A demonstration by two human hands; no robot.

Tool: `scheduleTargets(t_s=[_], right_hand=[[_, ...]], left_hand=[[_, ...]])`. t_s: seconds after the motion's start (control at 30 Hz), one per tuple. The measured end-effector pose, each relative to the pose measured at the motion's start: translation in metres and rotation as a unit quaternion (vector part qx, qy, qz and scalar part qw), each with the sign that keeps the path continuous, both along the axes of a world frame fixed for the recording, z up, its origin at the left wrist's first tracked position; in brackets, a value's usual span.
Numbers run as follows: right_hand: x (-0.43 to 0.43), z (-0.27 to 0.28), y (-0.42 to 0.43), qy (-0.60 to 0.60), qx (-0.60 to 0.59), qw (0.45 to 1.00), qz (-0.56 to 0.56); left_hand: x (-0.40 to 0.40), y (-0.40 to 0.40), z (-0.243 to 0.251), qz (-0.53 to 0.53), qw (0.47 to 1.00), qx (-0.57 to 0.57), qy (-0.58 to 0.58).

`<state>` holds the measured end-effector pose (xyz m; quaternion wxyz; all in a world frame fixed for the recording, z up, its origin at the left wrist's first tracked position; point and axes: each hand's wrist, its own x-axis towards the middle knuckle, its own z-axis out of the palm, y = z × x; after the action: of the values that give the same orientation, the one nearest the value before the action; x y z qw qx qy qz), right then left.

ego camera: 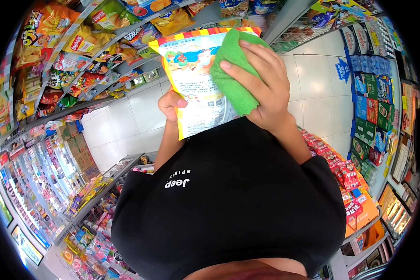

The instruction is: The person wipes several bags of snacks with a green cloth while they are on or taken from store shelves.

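My left hand (pixel 171 104) grips the left edge of a snack bag (pixel 196 94), with the thumb on the printed side that faces me. The bag is white with a yellow border and a red-and-yellow striped top, and it bears writing and a picture. It is held up in front of my chest. A green cloth (pixel 234 75) lies against the bag's right part, under my right hand (pixel 269 84). The fingers of that hand are spread over the cloth and hold it there. The bag's right edge is mostly hidden behind cloth and hand.
Shelves of snack bags (pixel 87 40) rise at the left and front. Pale floor tiles (pixel 122 122) show between the shelving. Drink cartons (pixel 372 108) are stacked along the right side. Near my right elbow stands a display of red packets (pixel 346 175). Hanging packets (pixel 98 241) fill a rack at lower left.
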<state>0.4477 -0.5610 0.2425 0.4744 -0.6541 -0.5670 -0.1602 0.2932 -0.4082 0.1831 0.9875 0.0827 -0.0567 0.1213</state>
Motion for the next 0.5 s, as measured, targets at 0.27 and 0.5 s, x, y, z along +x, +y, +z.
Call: scheduleTargets(t_s=[0.27,0.5], right_hand=[[-0.004,0.021,0.009,-0.019,-0.010,1.000,0.019],[0.001,0.014,0.013,-0.028,-0.065,0.997,0.028]], left_hand=[[0.004,-0.018,0.009,0.040,0.985,0.062,0.157],[0.016,-0.008,0.003,-0.017,0.998,-0.042,0.049]])
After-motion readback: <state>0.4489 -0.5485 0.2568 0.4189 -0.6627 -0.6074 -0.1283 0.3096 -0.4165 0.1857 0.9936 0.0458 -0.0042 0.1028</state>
